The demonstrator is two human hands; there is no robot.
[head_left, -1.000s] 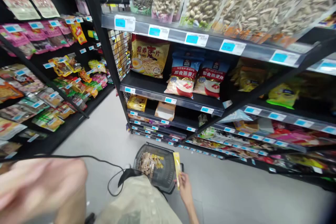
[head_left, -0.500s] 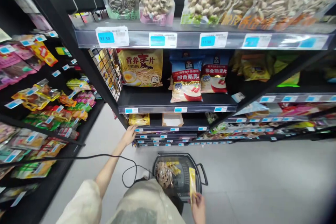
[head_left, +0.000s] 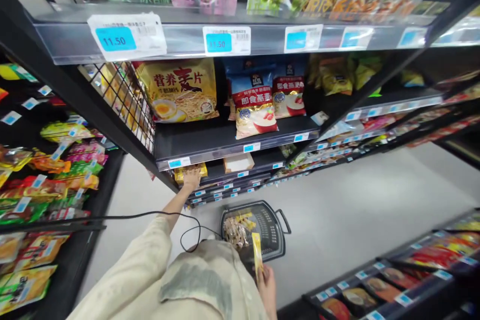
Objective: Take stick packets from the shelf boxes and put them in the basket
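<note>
My right hand [head_left: 265, 280] is closed around the lower end of a long, narrow yellow sachet [head_left: 257, 250], which points up and away from me. Stretched forward, my left hand [head_left: 192, 178] lies over yellow packets [head_left: 181, 175] on a low shelf, its fingers extended across them; the fingertips are hard to make out. On the floor in front of me stands a dark shopping basket [head_left: 270, 205]. Inside it are brown-patterned packs [head_left: 235, 232] and some yellow sachets [head_left: 245, 221].
An open, shallow white box [head_left: 239, 162] sits right of the yellow packets. Bags of cereal [head_left: 183, 91] and oatmeal [head_left: 255, 102] fill the shelf above. A black cable [head_left: 131, 216] crosses at left. A black wire grid [head_left: 123, 100] closes the shelf's left end. More snack shelves stand at both sides.
My left hand has moved from the shelf's front edge in onto the yellow packets. My right hand still holds the sachet, now nearer my body. The view has shifted and tilted.
</note>
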